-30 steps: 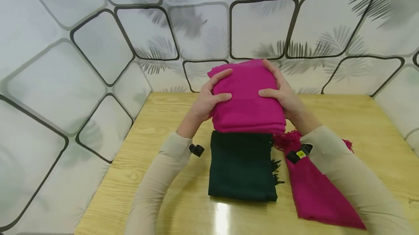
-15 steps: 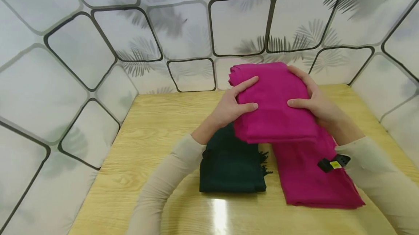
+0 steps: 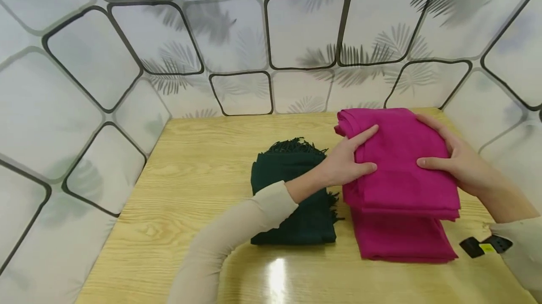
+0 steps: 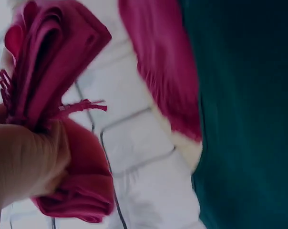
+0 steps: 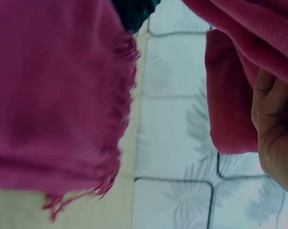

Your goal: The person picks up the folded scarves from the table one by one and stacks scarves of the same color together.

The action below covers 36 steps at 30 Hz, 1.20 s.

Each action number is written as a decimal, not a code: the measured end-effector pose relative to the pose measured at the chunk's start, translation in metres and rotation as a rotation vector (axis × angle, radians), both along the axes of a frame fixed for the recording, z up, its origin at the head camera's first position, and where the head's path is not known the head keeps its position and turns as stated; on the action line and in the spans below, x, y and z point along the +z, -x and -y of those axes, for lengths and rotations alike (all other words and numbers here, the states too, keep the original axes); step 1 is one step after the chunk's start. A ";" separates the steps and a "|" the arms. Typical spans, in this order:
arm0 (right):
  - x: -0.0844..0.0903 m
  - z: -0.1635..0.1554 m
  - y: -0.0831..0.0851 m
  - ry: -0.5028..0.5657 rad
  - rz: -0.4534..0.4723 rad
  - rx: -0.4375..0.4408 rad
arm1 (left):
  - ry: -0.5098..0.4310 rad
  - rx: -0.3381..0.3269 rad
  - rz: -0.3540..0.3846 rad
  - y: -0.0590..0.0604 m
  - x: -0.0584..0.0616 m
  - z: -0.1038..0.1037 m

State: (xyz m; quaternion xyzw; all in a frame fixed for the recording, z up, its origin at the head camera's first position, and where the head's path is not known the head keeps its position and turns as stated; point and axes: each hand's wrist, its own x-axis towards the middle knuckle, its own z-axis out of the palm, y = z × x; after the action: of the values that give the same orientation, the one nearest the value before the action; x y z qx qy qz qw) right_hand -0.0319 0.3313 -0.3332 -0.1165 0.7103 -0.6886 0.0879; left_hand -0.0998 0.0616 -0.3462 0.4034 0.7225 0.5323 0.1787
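Note:
A thick folded bright-pink scarf (image 3: 402,177) is held up between both hands. My left hand (image 3: 345,163) grips its left side, thumb on the face towards me; in the left wrist view that hand (image 4: 27,162) holds layered edges with a few fringe strands. The right hand (image 3: 463,167) grips the opposite side, also thumb in front, and the right wrist view shows some fingers (image 5: 270,100) curled under the cloth. Below lies a second pink scarf (image 3: 402,243), partly hidden in the head view; its fringed end (image 5: 120,86) shows in the right wrist view.
Left of the pink scarves, a folded dark green scarf (image 3: 305,228) with fringe lies on the wooden table (image 3: 199,172), partly covered by my left forearm. Patterned fabric walls (image 3: 305,31) rise behind the table and at its sides.
Both hands have carried the folded pink scarf rightwards and lower, from behind the green scarf to over the other pink scarf. The green scarf's back fringe has come into sight.

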 end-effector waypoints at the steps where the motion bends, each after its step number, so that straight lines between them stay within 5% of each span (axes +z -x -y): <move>1: -0.003 -0.004 -0.003 -0.021 0.007 -0.006 | 0.031 0.008 -0.027 -0.003 -0.003 -0.005; 7: -0.028 -0.020 -0.018 -0.166 0.075 -0.030 | 0.226 0.070 -0.105 -0.019 -0.027 -0.026; 14: -0.055 -0.028 -0.030 -0.220 0.206 0.013 | 0.337 0.115 0.005 -0.039 -0.046 -0.034; 23: -0.083 -0.037 -0.045 -0.199 0.349 0.072 | 0.484 0.078 0.127 -0.056 -0.059 -0.037; 30: -0.096 -0.036 -0.045 -0.338 0.297 0.068 | 0.612 0.056 0.094 -0.060 -0.063 -0.043; 36: -0.105 -0.030 -0.040 -0.307 0.265 0.068 | 0.678 0.046 0.061 -0.056 -0.061 -0.043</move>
State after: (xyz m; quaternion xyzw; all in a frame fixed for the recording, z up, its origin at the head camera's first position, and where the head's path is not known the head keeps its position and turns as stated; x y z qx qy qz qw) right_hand 0.0084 0.3614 -0.4385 -0.0342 0.7847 -0.5784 0.2204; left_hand -0.0441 0.1045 -0.4072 0.2883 0.8616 0.2775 0.3121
